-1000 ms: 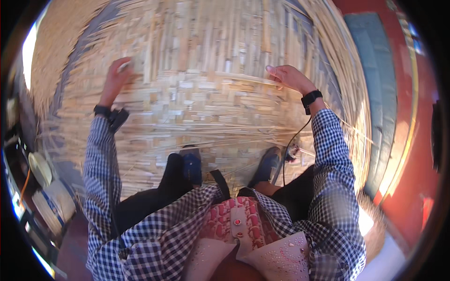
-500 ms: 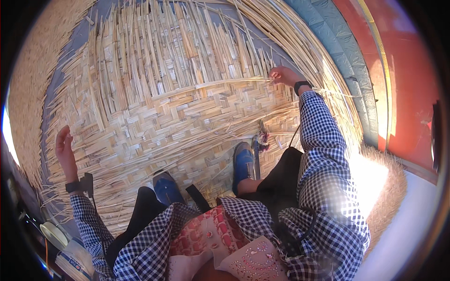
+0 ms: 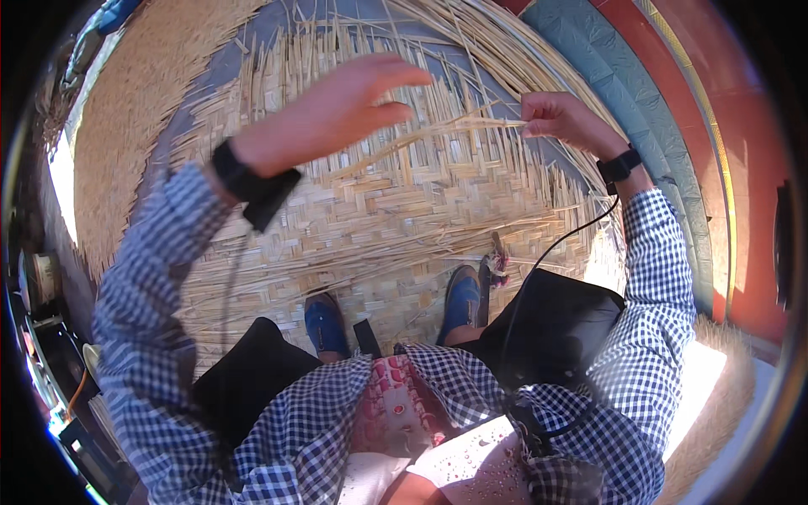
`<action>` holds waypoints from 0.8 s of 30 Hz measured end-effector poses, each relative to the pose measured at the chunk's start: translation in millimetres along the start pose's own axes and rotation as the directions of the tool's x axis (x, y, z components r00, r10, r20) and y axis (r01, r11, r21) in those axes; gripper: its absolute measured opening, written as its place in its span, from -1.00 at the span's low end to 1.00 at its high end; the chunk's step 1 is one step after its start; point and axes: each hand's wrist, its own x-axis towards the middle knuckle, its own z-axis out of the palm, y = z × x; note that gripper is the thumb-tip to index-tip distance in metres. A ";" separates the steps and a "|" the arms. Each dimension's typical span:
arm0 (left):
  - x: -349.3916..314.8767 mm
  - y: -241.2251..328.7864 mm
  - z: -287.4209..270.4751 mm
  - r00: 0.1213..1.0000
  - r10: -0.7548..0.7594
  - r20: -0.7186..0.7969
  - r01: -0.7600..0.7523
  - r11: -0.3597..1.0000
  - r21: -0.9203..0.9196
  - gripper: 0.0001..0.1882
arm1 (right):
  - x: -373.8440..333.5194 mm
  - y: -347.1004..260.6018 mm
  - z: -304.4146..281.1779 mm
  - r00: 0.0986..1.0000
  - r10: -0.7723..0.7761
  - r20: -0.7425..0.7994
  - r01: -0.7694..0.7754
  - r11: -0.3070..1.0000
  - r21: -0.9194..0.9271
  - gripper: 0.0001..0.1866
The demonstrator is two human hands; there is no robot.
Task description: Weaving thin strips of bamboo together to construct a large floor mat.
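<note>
A woven reed mat (image 3: 337,219) spreads under and ahead of my feet, its unwoven strips standing out toward the far side. My right hand (image 3: 562,118) is closed, pinching the end of a pale, flat reed strip (image 3: 454,126). That strip runs leftward from the fingers, above the far part of the weave. Over the mat, nearer the camera, my left hand (image 3: 337,109) is raised with thumb and fingers apart and nothing in it. It is slightly blurred and hides some of the standing strips behind it.
Long loose reeds (image 3: 505,59) lie in a curved bundle at the far right, beside a blue-green padded sheet (image 3: 606,93) and a red surface (image 3: 749,227). Another reed mat (image 3: 160,67) lies at far left. My blue shoes (image 3: 459,303) rest on the weave; a tool with a cloth-wrapped handle (image 3: 495,268) lies alongside.
My left hand has risen from the mat's left side toward the middle. My right hand has lifted and moved right, raising the pinched strip. The view has shifted somewhat.
</note>
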 end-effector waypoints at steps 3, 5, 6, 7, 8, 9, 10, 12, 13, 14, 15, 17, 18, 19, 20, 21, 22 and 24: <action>36.3 27.1 70.2 0.981 -0.193 -0.017 0.190 0.974 -0.123 -0.65 | -22.7 -53.4 -0.3 0.988 -0.153 -0.021 0.147 0.973 -0.176 -0.81; 34.4 52.4 81.6 0.897 -0.359 0.260 0.435 0.821 -0.369 -0.63 | -40.2 -79.4 2.4 0.958 -0.283 -0.045 0.242 0.883 -0.403 -0.77; 28.4 61.6 89.4 0.879 -0.395 0.265 0.476 0.732 -0.488 -0.64 | -47.9 -86.8 3.7 0.962 -0.268 -0.043 0.228 0.883 -0.411 -0.77; 22.7 67.3 97.5 0.858 -0.433 0.277 0.507 0.623 -0.596 -0.65 | -53.7 -93.3 5.6 0.964 -0.263 -0.044 0.214 0.861 -0.462 -0.80; 20.1 69.2 107.8 0.860 -0.431 0.273 0.501 0.616 -0.608 -0.65 | -58.5 -98.6 8.2 0.964 -0.261 -0.042 0.204 0.836 -0.510 -0.82; 17.0 68.9 117.5 0.903 -0.390 0.181 0.407 0.644 -0.647 -0.66 | -61.5 -99.0 11.3 0.963 -0.271 -0.018 0.223 0.827 -0.517 -0.82; 16.8 70.9 125.7 0.935 -0.345 0.085 0.309 0.669 -0.676 -0.66 | -69.2 -92.2 12.5 0.935 -0.348 -0.069 0.240 0.763 -0.600 -0.84; 17.3 76.6 140.6 0.953 -0.290 -0.085 0.183 0.779 -0.600 -0.68 | -82.9 -85.8 5.0 0.893 -0.440 -0.090 0.271 0.688 -0.673 -0.87; 13.4 76.5 145.4 0.955 -0.195 -0.224 0.064 0.872 -0.485 -0.69 | -88.3 -91.2 -2.1 0.934 -0.355 -0.035 0.222 0.656 -0.721 -0.89; 8.0 74.0 148.4 0.949 -0.214 -0.232 0.079 0.873 -0.481 -0.69 | -90.1 -94.7 -3.1 0.965 -0.262 0.011 0.176 0.615 -0.769 -0.90; 7.9 68.9 152.3 0.909 -0.235 -0.343 0.070 0.900 -0.431 -0.70 | -91.7 -98.7 3.2 0.964 -0.266 0.018 0.183 0.610 -0.771 -0.90; 2.5 58.1 142.2 0.853 -0.259 -0.454 0.084 0.926 -0.369 -0.71 | -90.8 -106.2 26.3 0.923 -0.378 -0.070 0.172 0.568 -0.805 -0.93; 0.8 53.5 131.7 0.798 -0.401 -0.449 0.185 0.874 -0.450 -0.73 | -86.9 -126.1 48.3 0.960 -0.271 -0.067 0.106 0.576 -0.811 -0.91; 2.2 47.6 122.5 0.733 -0.524 -0.433 0.261 0.805 -0.533 -0.74 | -84.4 -138.1 67.6 0.895 -0.447 -0.001 0.271 0.545 -0.794 -0.92; 2.3 29.9 111.1 0.661 -0.580 -0.475 0.210 0.752 -0.625 -0.72 | -85.9 -145.9 91.1 0.858 -0.513 0.032 0.348 0.535 -0.770 -0.93; -5.0 0.8 94.7 0.578 -0.641 -0.506 0.159 0.696 -0.700 -0.70 | -88.7 -164.5 107.9 0.892 -0.442 0.090 0.332 0.508 -0.795 -0.93; -25.4 -37.3 69.1 0.633 -0.569 -0.525 0.017 0.688 -0.725 -0.69 | -88.9 -182.9 117.8 0.912 -0.382 0.150 0.332 0.474 -0.815 -0.93; -57.9 -81.1 37.4 0.716 -0.561 -0.417 -0.145 0.464 -0.874 -0.45 | -110.8 -183.5 98.2 0.953 -0.299 0.050 0.195 0.481 -0.855 -0.92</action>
